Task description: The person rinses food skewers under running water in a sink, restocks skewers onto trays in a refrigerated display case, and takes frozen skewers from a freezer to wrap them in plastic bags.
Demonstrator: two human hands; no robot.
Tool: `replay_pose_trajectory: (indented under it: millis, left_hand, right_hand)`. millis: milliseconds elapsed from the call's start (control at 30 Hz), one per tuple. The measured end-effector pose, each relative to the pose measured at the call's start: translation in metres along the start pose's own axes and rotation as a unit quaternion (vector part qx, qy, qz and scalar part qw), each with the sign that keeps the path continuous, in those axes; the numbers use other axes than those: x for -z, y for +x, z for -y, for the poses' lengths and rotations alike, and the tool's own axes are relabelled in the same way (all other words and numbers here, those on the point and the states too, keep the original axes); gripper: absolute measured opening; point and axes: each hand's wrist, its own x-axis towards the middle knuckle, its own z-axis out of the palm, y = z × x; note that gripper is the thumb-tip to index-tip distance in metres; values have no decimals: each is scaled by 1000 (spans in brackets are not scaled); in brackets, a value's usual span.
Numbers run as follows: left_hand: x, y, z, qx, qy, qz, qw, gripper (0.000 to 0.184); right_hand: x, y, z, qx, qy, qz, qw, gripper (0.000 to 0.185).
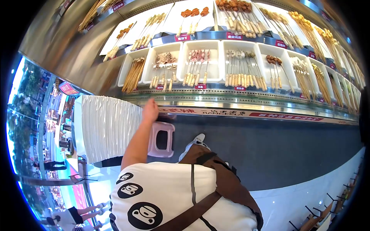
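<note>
My left hand (pixel 150 110) is at the front edge of the display counter (pixel 181 103), seen from its back with the arm stretched forward. Its fingers are mostly hidden, so their grip does not show, and I see nothing sticking out of it. Just left of it rises a tall stack of thin white trays or sheets (pixel 110 127). Beyond the hand, white bins hold skewers; the nearest bins have brown wooden sticks (pixel 133 73) and pale meat skewers (pixel 165 63). My right hand is out of view.
A pink plastic stool (pixel 161 139) stands under the counter edge beside the stack. More skewers, such as reddish-brown ones (pixel 235 9), lie in the upper row. Dark mat (pixel 269 150) covers the floor. Glass and people (pixel 65 217) are at left; wooden furniture (pixel 320 217) at lower right.
</note>
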Motion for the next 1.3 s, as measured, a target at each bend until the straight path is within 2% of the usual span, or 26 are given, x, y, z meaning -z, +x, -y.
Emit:
replay_pose_trajectory:
  millis: [67, 100, 167, 200, 267, 300, 333, 400, 533, 600, 667, 733, 800, 900, 967, 1033, 1100, 1133, 1200, 1233, 1300]
  left_hand:
    - [5, 43, 36, -23, -75, -50, 996, 31]
    - [8, 66, 51, -36, -106, -58, 992, 35]
    - [-3, 123, 91, -48, -157, -47, 985, 33]
    - [-3, 146, 97, -45, -157, -43, 986, 33]
    - [8, 186, 100, -24, -133, 87, 987, 31]
    - [14, 200, 89, 3, -105, 119, 987, 28]
    - [4, 219, 101, 6, -103, 128, 986, 28]
    - [-25, 258, 125, -85, -18, 159, 983, 31]
    - [-56, 300, 134, -48, 3, 261, 964, 34]
    - [-70, 316, 140, -59, 21, 277, 959, 33]
    - [-87, 336, 149, -204, 247, 378, 869, 28]
    - [-107, 344, 168, -240, 280, 411, 834, 26]
    - [-104, 339, 161, -241, 225, 426, 843, 30]
    - [-77, 332, 146, -271, 209, 418, 841, 29]
    - [-41, 321, 136, -200, 113, 387, 893, 27]
    - [-26, 308, 147, 5, -41, 498, 866, 21]
    - [-29, 285, 177, -36, -103, 436, 893, 17]
    - [-24, 276, 177, -41, -101, 434, 894, 17]
    - [-21, 254, 170, -90, 62, 347, 931, 17]
    - [-27, 246, 172, -90, 64, 342, 933, 17]
    - [-44, 227, 182, -50, 13, 263, 964, 24]
  right_hand:
    - [-13, 5, 22, 1, -137, 41, 990, 31]
    - [-19, 9, 33, 1, -143, 42, 989, 31]
    - [-32, 9, 59, -39, 50, 55, 996, 29]
    - [-40, 3, 83, -42, 46, 54, 997, 29]
    - [-69, -26, 168, -54, -58, 21, 997, 25]
    - [-85, -32, 178, -50, -59, 6, 997, 22]
    - [-102, -37, 181, -58, -64, 3, 996, 22]
    - [-127, -49, 188, -117, -77, 13, 990, 23]
    - [-172, -78, 191, -129, -101, 115, 980, 28]
    - [-190, -86, 191, -182, -63, 99, 976, 27]
    - [-217, -104, 228, -74, -278, 136, 948, 28]
    - [-223, -107, 220, -81, -261, 118, 955, 28]
    - [-241, -118, 254, -139, -211, 84, 964, 28]
    - [-239, -113, 248, -158, -204, 83, 962, 28]
    - [-242, -112, 251, -159, -190, 64, 967, 28]
    - [-246, -111, 247, -167, -145, 47, 974, 27]
    - [-252, -104, 238, -176, -141, 51, 973, 28]
    - [-256, -102, 235, -186, -140, 57, 971, 29]
    - [-258, -98, 232, -190, -146, 65, 969, 28]
    - [-261, -93, 234, -195, -158, 78, 965, 26]
    - [-261, -91, 238, -170, -148, 74, 971, 27]
